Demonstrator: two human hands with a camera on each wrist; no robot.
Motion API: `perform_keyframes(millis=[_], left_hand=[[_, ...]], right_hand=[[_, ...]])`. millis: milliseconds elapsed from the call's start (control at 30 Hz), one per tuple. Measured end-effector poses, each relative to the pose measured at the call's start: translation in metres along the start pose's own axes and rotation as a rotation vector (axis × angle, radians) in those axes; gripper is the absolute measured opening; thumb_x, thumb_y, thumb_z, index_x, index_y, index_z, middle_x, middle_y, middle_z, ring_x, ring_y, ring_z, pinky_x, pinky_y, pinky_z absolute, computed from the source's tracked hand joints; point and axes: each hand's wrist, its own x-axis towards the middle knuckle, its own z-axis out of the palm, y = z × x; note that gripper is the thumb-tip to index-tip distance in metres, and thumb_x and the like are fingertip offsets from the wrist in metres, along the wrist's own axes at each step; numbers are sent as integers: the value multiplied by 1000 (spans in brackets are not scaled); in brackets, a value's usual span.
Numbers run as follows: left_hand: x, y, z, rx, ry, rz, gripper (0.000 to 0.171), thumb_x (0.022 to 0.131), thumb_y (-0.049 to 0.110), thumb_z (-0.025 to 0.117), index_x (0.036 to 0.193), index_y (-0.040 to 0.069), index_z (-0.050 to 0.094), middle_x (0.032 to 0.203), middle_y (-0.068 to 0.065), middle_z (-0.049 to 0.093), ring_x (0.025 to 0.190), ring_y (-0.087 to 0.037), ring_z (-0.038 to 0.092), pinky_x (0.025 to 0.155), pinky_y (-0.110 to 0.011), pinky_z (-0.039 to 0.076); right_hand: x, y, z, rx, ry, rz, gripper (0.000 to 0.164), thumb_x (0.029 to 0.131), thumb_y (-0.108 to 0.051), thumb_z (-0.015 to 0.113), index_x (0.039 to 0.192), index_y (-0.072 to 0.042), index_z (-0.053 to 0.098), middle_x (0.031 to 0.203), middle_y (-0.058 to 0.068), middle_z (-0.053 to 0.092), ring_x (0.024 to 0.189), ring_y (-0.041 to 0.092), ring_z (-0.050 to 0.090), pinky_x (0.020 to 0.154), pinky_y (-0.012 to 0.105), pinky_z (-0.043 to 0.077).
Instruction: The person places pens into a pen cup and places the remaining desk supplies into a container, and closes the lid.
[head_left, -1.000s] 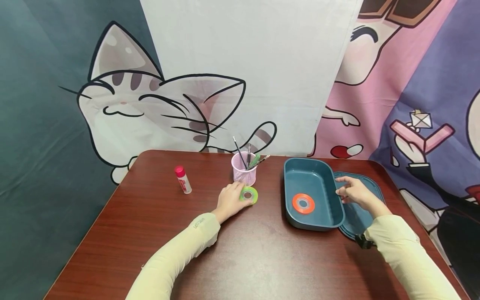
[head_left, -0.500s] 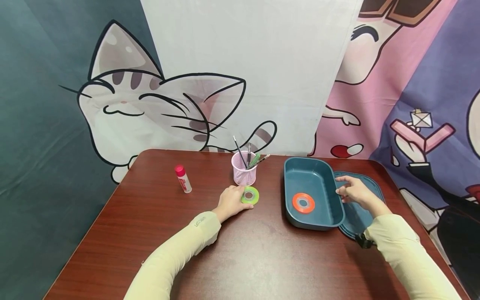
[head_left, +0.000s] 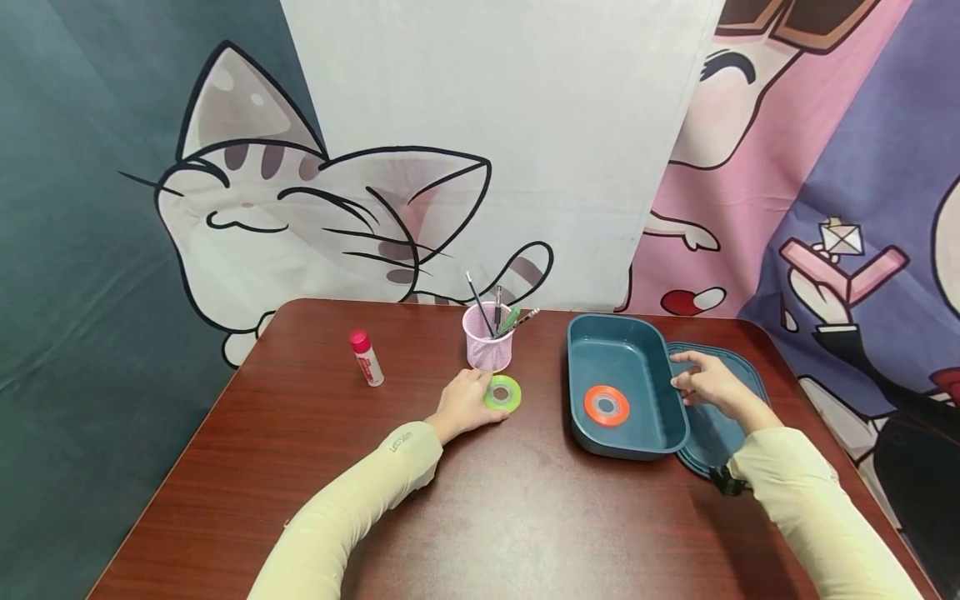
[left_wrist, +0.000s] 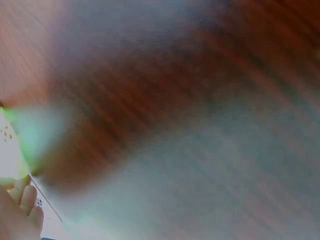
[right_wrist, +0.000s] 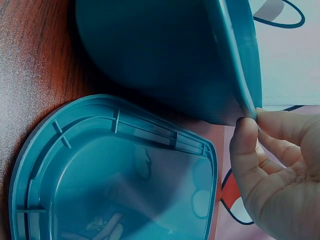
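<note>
My left hand (head_left: 463,403) holds a roll of bright green tape (head_left: 513,394) at its left side, with the thumb along the lower edge and the fingers at the upper left. In the left wrist view, part of the left hand (left_wrist: 22,210) and the green roll (left_wrist: 22,155) show at the left edge. My right hand (head_left: 708,383) pinches the right rim of a teal rectangular box (head_left: 581,354) between thumb and fingers; the right wrist view shows this pinch close up. Inside the box lies a roll of orange tape (head_left: 595,415).
Partly beneath the box's right side lies a teal lid (head_left: 716,442). A pink mesh pen cup (head_left: 487,348) with several pens stands just behind the left hand. A glue stick (head_left: 367,360) with a red cap is upright at left on the brown table (head_left: 480,517). Printed cloth hangs behind.
The green roll has shifted slightly right and toward me, the left thumb moving with it. The right hand and the box have stayed in place.
</note>
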Motion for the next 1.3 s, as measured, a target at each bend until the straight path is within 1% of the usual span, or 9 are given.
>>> perform_keyframes(millis=[167, 367, 567, 667, 833, 1000, 1167, 1300], left_hand=[[-1, 1, 0, -15, 30, 36, 76, 59, 55, 68, 117, 8, 54, 106, -5, 55, 97, -21, 50, 74, -36, 48], [-3, 3, -1, -7, 69, 85, 73, 58, 52, 68, 114, 8, 54, 102, -5, 53, 96, -21, 49, 73, -34, 48], [-2, 7, -2, -4, 158, 139, 70, 57, 52, 67, 111, 8, 55, 99, -5, 52, 93, -20, 48, 71, -33, 48], [-1, 10, -3, -15, 186, 145, 70, 57, 52, 67, 111, 9, 55, 98, -4, 52, 93, -19, 48, 70, -32, 48], [1, 16, -8, -53, 197, 148, 69, 57, 50, 68, 112, 10, 55, 101, -3, 52, 95, -18, 48, 71, -31, 48], [3, 24, -12, -83, 239, 150, 67, 57, 49, 68, 110, 11, 55, 100, -3, 52, 94, -17, 48, 71, -29, 48], [8, 34, -18, -143, 275, 158, 65, 56, 49, 70, 108, 13, 56, 99, -1, 52, 93, -14, 48, 70, -27, 47], [13, 46, -22, -188, 282, 173, 66, 55, 47, 72, 110, 12, 58, 99, -1, 53, 92, -14, 48, 70, -26, 45]], right_hand=[[0, 0, 0, 4, 3, 0, 54, 85, -3, 50, 131, 9, 25, 78, 6, 52, 64, 13, 51, 61, 30, 51], [0, 0, 1, 0, 7, -1, 55, 84, -3, 51, 131, 9, 25, 78, 7, 53, 64, 13, 51, 61, 31, 51], [0, 1, 0, 3, 6, -4, 55, 84, -3, 51, 131, 9, 25, 78, 7, 53, 64, 13, 51, 61, 31, 51], [0, 1, 0, 5, 4, -4, 55, 84, -3, 51, 131, 9, 25, 77, 7, 52, 64, 13, 51, 61, 31, 51], [0, 0, 0, 9, 4, 0, 55, 84, -3, 51, 131, 9, 25, 77, 7, 52, 64, 13, 51, 61, 31, 51], [0, -1, 0, 3, 4, 3, 55, 84, -3, 52, 131, 9, 25, 79, 8, 53, 64, 13, 51, 61, 30, 51], [0, -1, 0, -1, 0, 3, 55, 85, -3, 51, 131, 9, 25, 77, 8, 52, 65, 14, 51, 61, 32, 51], [0, -1, 0, 1, 0, 2, 55, 84, -2, 51, 131, 9, 25, 78, 8, 53, 65, 14, 51, 62, 33, 52]])
